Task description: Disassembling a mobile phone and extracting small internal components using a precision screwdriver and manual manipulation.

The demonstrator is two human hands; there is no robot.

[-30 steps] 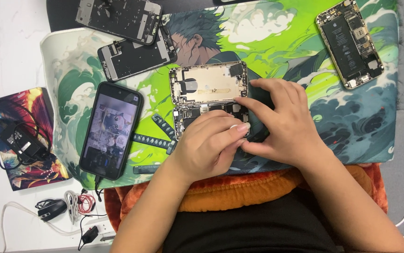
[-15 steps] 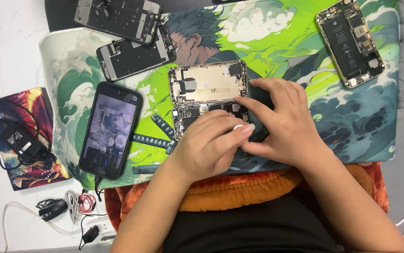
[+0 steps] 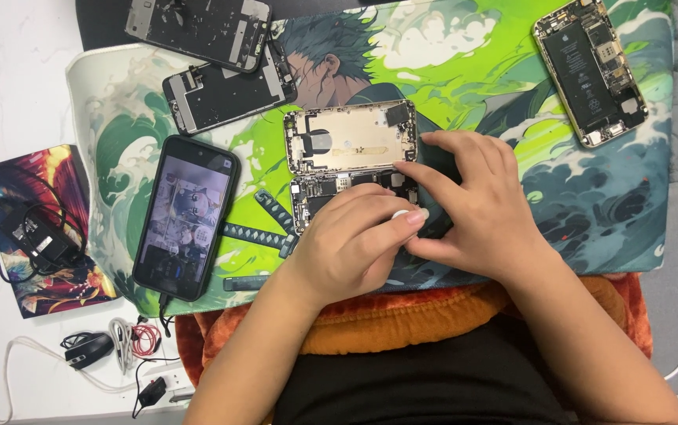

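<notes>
**Crowded mat, open flanks**

Both hands, left hand (image 3: 351, 244) and right hand (image 3: 476, 208), cover the open phone (image 3: 352, 161) at mat centre. A lit phone (image 3: 188, 216) lies close on the left, and two dismantled phones (image 3: 229, 59) block the top. Another opened phone (image 3: 591, 71) sits well apart, top right. Bare mat (image 3: 591, 220) lies right of the hands.

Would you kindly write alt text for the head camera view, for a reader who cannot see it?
Left hand and right hand meet over an opened gold phone shell and its dark circuit board on a green illustrated desk mat. A black phone with a lit screen lies to the left, another opened phone at top right.
</notes>
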